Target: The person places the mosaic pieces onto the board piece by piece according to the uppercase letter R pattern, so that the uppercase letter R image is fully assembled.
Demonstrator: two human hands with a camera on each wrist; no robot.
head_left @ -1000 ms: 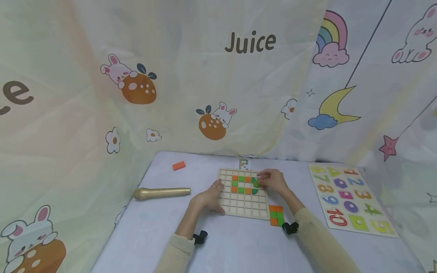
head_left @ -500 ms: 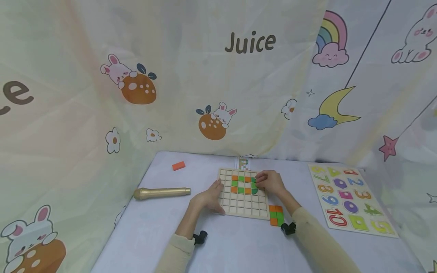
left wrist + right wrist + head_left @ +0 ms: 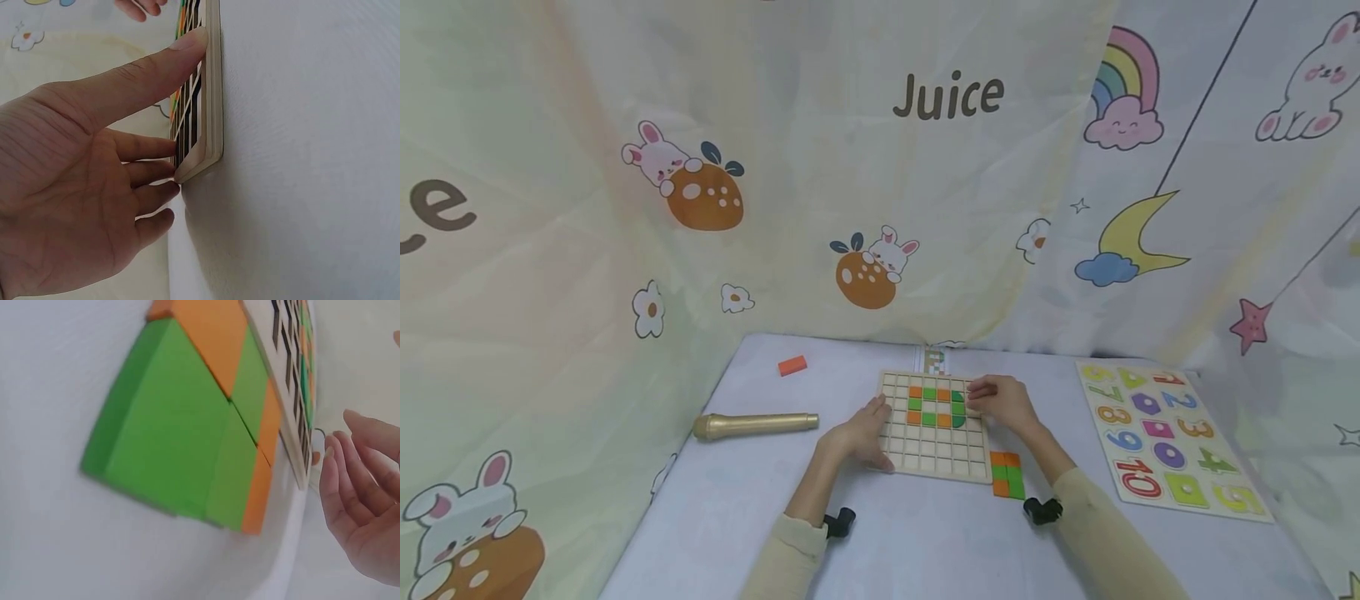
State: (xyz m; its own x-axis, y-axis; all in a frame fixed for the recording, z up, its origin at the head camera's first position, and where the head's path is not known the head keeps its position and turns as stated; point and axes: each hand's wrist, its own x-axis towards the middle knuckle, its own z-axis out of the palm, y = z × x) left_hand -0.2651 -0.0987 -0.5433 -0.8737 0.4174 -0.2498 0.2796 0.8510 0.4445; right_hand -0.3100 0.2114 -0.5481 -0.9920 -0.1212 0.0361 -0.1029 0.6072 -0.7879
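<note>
A light wooden grid board lies on the table, with orange, green and dark-green-edged tiles set in a ring on it. On the ring's right side sits a green tile. My left hand rests at the board's front left corner; in the left wrist view the thumb touches the front edge and the straight fingers touch the left side. My right hand hovers by the ring's right side. The right wrist view shows its fingers loosely bent with nothing between them.
Orange and green blocks form a group beside the board's front right corner. A gold microphone-shaped stick and an orange block lie left. A number puzzle board is at the right. A small pattern card lies behind the grid.
The green tile that was raised in my right hand now lies in the ring. My right hand pressed there, then let go and moved slightly right. The left hand stayed put.
</note>
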